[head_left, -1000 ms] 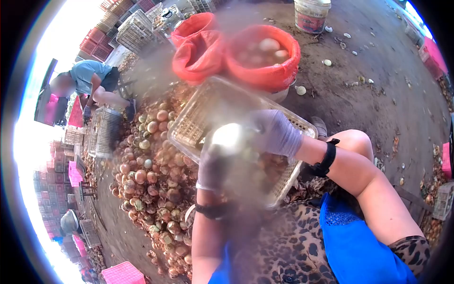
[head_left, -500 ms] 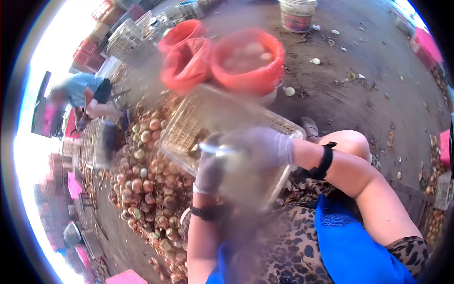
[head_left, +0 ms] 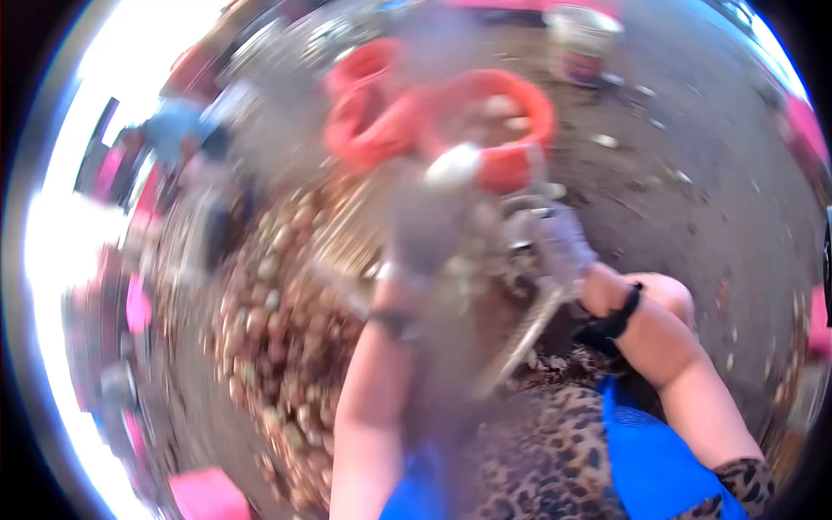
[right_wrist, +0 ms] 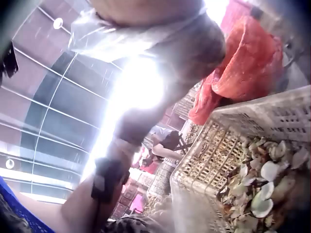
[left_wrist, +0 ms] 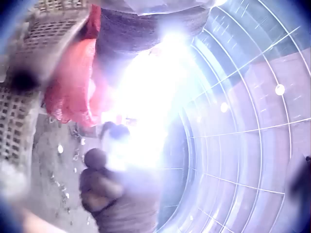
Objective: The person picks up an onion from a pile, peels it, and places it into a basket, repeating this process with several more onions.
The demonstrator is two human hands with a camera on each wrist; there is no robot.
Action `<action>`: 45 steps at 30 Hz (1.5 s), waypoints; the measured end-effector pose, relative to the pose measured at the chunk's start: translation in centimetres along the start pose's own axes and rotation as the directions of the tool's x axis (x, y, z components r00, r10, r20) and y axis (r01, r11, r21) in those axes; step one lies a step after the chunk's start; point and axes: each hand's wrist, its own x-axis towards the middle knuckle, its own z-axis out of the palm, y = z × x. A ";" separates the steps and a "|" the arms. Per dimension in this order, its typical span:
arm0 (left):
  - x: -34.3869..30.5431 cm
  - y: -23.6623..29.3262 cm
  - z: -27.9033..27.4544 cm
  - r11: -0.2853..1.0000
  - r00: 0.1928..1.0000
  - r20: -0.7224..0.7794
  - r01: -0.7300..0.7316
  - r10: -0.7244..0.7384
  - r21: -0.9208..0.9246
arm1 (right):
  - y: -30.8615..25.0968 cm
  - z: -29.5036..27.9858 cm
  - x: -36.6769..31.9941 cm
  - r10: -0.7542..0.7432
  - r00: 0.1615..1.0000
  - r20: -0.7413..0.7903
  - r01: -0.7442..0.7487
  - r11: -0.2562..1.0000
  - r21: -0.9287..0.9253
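In the head view, my blurred left hand (head_left: 420, 230) grips a pale, peeled-looking onion (head_left: 455, 165) beside the red-lined bucket (head_left: 537, 117). My gloved right hand (head_left: 563, 247) is over the crate's right side, its fingers curled round a small tool (head_left: 520, 245) with a metallic glint; its shape is unclear. The plastic crate (head_left: 527, 336) lies below both hands. The right wrist view shows pale peelings (right_wrist: 262, 199) inside the crate (right_wrist: 282, 107). Glare and blur hide the fingertips in both wrist views.
A heap of unpeeled onions (head_left: 277, 329) spreads left of the crate. Another red bag (head_left: 368, 121) stands beside the bucket, which holds pale onions. Farther back are a white bucket (head_left: 581, 43) and a blurred person in light blue (head_left: 173, 130).
The hands have parted: my left hand has moved up and forward with the pale onion towards the red-lined bucket, while my right hand has shifted right. The head view has swung and blurred.
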 end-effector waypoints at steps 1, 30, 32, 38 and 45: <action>0.4 0.9 0.2 0.992 1.000 0.012 -0.015 0.016 -0.123 | -0.9 0.8 0.1 0.189 0.982 0.002 -0.180 0.932 0.313; -57.5 8.5 -30.1 0.234 -0.012 -0.881 0.966 0.472 0.112 | 6.1 18.0 -2.8 0.607 0.716 0.344 -0.183 0.639 -0.747; -56.7 8.4 -29.8 0.778 0.078 -0.948 0.553 0.308 0.298 | 3.5 19.1 -2.9 0.642 0.700 0.313 -0.273 0.646 -0.713; -45.4 10.4 -21.8 0.939 0.589 -0.808 -0.273 -0.009 -0.209 | -2.4 20.3 -3.0 0.683 0.581 0.443 -0.407 0.715 -0.569; -26.6 16.0 -4.5 -0.375 0.939 -0.081 0.212 0.334 0.903 | -5.6 20.8 -2.8 0.298 0.679 0.671 -0.466 0.881 0.081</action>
